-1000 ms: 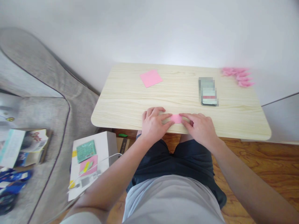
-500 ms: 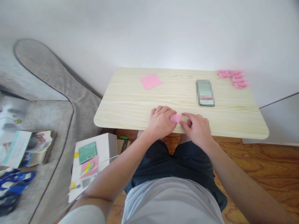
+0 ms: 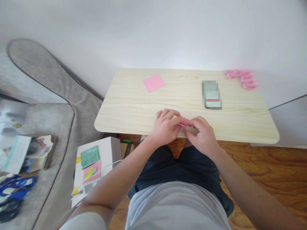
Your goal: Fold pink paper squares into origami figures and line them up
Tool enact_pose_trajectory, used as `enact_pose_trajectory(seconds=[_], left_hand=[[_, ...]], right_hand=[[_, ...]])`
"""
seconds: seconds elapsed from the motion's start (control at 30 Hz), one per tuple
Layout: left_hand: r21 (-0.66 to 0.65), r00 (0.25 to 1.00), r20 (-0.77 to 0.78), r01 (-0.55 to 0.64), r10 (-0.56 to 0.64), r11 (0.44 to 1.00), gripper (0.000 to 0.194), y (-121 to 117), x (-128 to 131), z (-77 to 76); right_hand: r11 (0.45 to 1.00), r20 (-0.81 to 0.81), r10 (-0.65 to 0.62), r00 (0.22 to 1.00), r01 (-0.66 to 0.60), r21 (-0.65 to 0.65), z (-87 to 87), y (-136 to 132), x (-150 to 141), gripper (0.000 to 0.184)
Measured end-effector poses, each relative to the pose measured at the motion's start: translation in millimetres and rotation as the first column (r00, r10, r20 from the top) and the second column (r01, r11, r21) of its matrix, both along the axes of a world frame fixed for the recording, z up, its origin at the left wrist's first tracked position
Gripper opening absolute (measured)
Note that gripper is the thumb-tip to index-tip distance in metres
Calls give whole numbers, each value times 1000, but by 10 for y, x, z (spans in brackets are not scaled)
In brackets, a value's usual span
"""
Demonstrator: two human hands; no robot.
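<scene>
A small folded piece of pink paper (image 3: 184, 121) is held between my two hands near the front edge of the table. My left hand (image 3: 167, 125) pinches its left side with thumb and fingers. The fingertips of my right hand (image 3: 200, 130) close on its right side, the thumb lower and a little apart. Part of the paper is hidden behind the fingers. Farther back on the table lies a flat pink paper sheet (image 3: 154, 83). Several folded pink paper pieces (image 3: 247, 79) sit in a cluster at the back right corner.
On the pale wooden table (image 3: 124, 105) a phone (image 3: 212, 95), its screen blurred, lies right of centre. A white box (image 3: 106, 150) with small items on top stands below the table's left end. A grey sofa (image 3: 55, 118) holds books and a blue bundle.
My fingers have closed further over the small pink paper, which now shows tilted up rather than flat. My right fingertips have moved left onto it. The view has shifted slightly.
</scene>
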State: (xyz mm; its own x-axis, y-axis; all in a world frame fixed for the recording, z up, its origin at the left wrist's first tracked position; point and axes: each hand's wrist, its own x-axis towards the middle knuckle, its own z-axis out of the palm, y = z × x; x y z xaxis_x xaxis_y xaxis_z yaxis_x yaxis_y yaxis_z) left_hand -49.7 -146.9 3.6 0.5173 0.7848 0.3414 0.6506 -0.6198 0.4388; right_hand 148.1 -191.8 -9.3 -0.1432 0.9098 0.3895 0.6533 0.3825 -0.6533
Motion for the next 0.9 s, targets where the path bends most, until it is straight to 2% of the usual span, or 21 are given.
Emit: enact_pose_trajectory(seconds=[0.17, 0.37, 0.53, 0.9], left_hand=[[-54, 999, 14, 34, -33, 998, 17, 0, -91, -72], [-49, 999, 20, 51, -51, 997, 9, -58, -189, -25], [-41, 1000, -16, 8, -9, 999, 16, -181, -216, -35], [-190, 982, -21, -187, 187, 964, 18, -222, -179, -81]], right_hand=[[1000, 187, 17, 982, -19, 10, -41, -4, -2, 20], [1000, 322, 27, 946, -24, -15, -8, -32, -15, 10], [1000, 304, -3, 953, 4, -3, -34, -60, -37, 8], [995, 206, -72, 976, 84, -50, -76, -59, -68, 8]])
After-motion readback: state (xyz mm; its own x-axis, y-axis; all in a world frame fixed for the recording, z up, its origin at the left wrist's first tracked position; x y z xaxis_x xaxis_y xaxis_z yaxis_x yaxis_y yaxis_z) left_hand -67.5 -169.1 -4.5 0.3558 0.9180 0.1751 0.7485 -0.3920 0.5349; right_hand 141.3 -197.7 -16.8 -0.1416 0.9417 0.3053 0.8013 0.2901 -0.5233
